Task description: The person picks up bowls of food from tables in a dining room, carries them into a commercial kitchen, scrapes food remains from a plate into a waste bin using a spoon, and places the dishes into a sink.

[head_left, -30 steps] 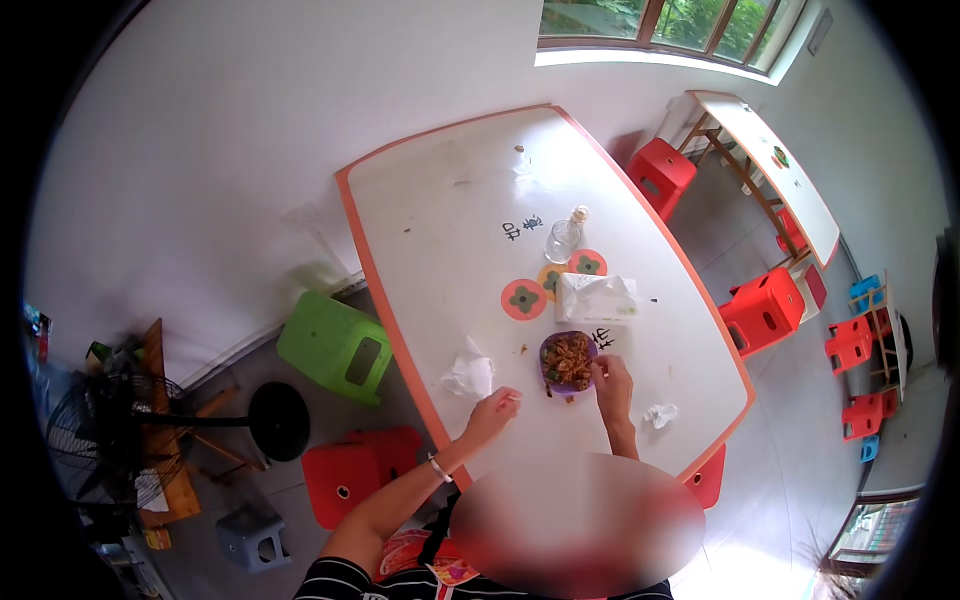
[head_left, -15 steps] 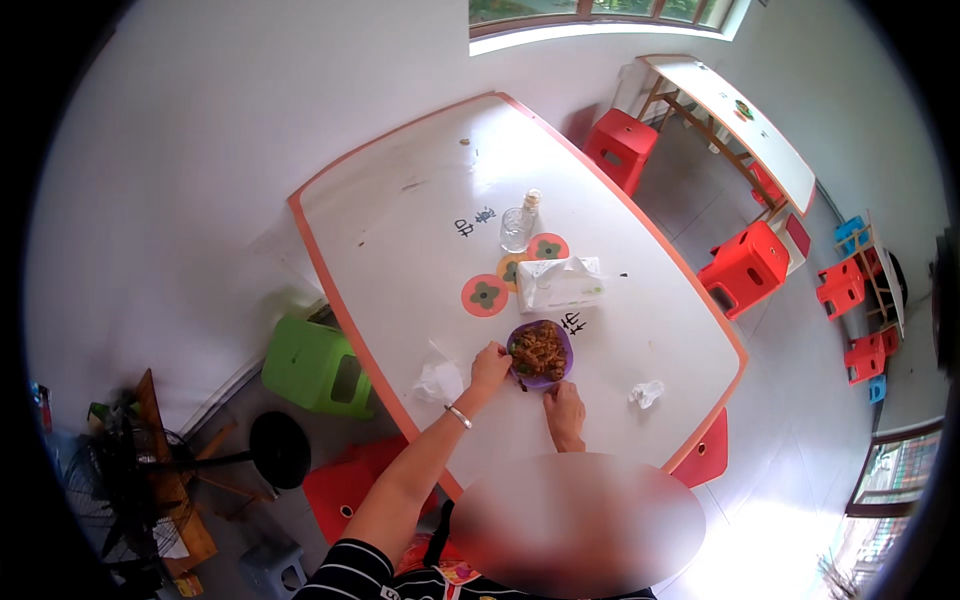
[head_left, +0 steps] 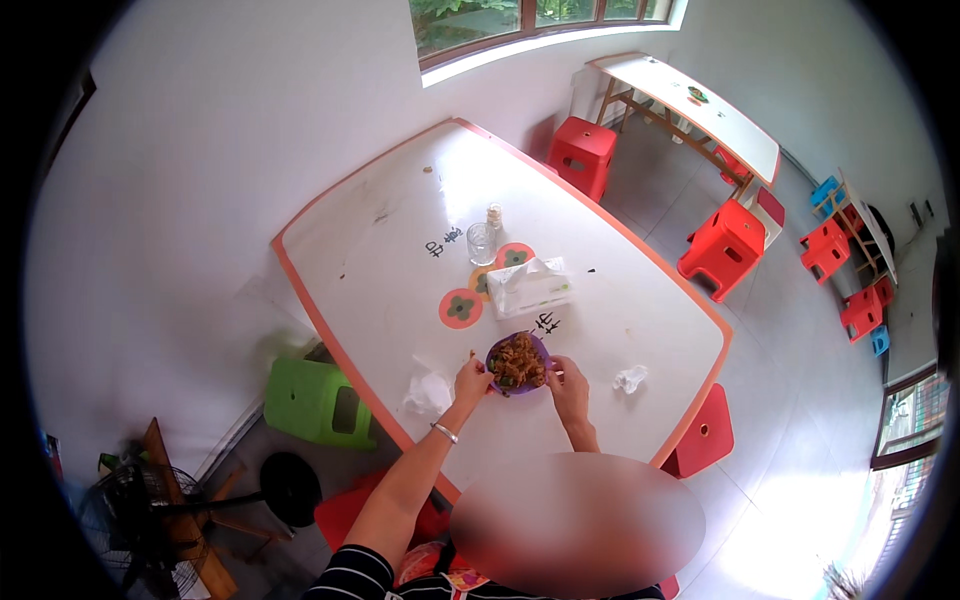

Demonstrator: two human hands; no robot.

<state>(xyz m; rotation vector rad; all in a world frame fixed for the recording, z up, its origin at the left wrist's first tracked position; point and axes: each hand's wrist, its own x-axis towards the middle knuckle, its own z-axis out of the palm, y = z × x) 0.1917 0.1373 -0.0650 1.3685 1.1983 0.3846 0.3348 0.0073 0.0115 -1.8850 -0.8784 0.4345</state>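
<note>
A purple bowl (head_left: 545, 349) heaped with brown, sauced food (head_left: 517, 362) sits near the front of the white table, between my hands. My left hand (head_left: 472, 384) pinches the bowl's left rim with thumb and fingers, and a bracelet circles that wrist. At the opposite side, my right hand (head_left: 569, 389) grips the right rim. Just beyond the bowl lies a white pack of tissues (head_left: 533, 292), one sheet sticking out. Crumpled tissue (head_left: 428, 394) rests left of my left hand, and another crumpled tissue (head_left: 630, 379) lies to the right.
The white table (head_left: 370, 290) has an orange edge. Behind the tissue pack stand a clear glass (head_left: 481, 245) and a small capped container (head_left: 494, 215). A green stool (head_left: 318, 402) and a black fan (head_left: 135, 520) are at left; red stools (head_left: 722, 250) and another table (head_left: 690, 95) are at right.
My right hand has moved from below the bowl's near edge up to its right rim and now grips it. The left hand stays at the left rim. The whole view has shifted slightly.
</note>
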